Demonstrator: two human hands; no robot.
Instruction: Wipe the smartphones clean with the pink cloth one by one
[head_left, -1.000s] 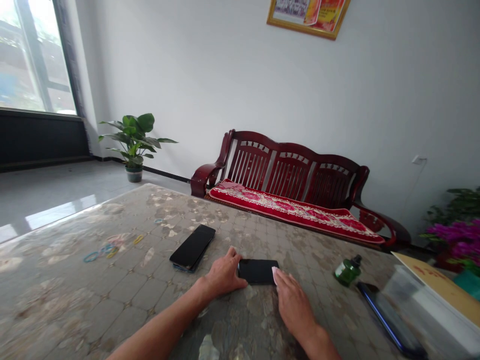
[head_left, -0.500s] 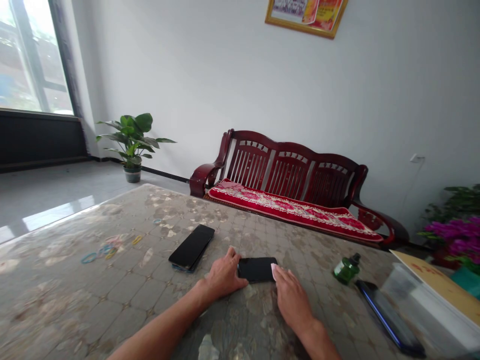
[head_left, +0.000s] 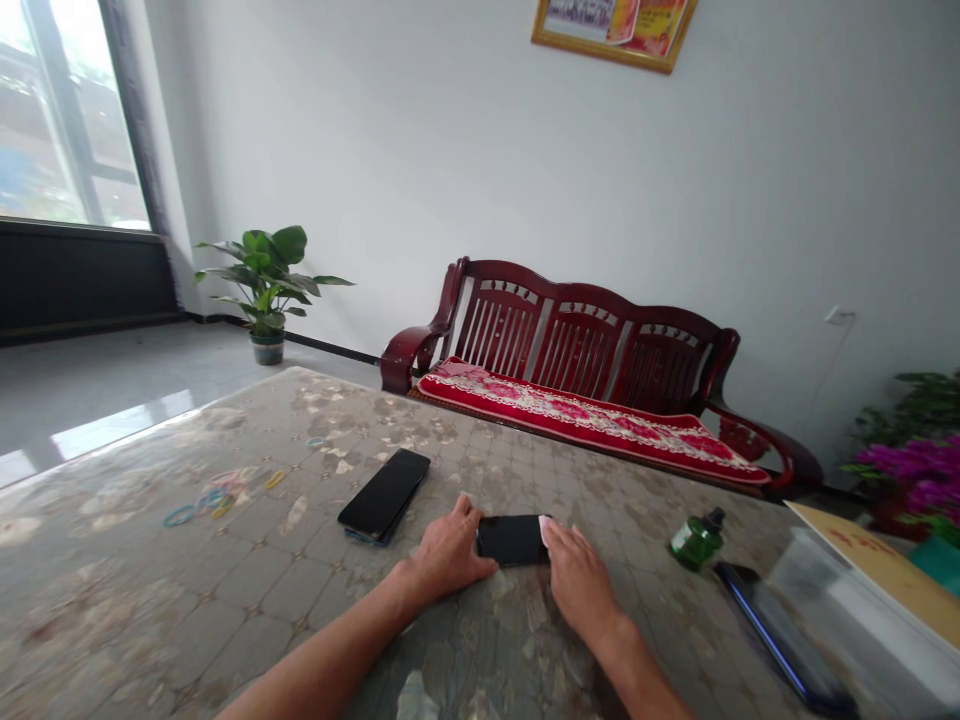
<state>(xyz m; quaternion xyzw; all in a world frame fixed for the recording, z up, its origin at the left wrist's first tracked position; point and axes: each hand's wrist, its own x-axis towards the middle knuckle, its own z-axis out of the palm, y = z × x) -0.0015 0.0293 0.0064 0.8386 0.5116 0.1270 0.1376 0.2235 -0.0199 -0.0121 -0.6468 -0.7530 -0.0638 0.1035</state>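
Observation:
A black phone (head_left: 510, 540) lies flat on the patterned table, screen up, between my hands. My left hand (head_left: 448, 548) grips its left end, thumb at the near edge and fingers at the far edge. Under the fingertips of my right hand (head_left: 581, 580), a small pale pink cloth (head_left: 545, 530) is pressed on the phone's right end. Left of my left hand lies another dark phone (head_left: 384, 495), with something beneath it that I cannot make out.
Colourful rubber bands (head_left: 214, 500) lie on the table (head_left: 247, 570) at the left. At the right are a green bottle (head_left: 697, 540), a blue-edged phone (head_left: 784, 635) and a clear box (head_left: 847, 610) with a tan sheet on it. A wooden bench (head_left: 585, 340) stands behind.
My right hand and the pink cloth have shifted slightly left and toward the far edge of the phone. My left hand has kept its hold.

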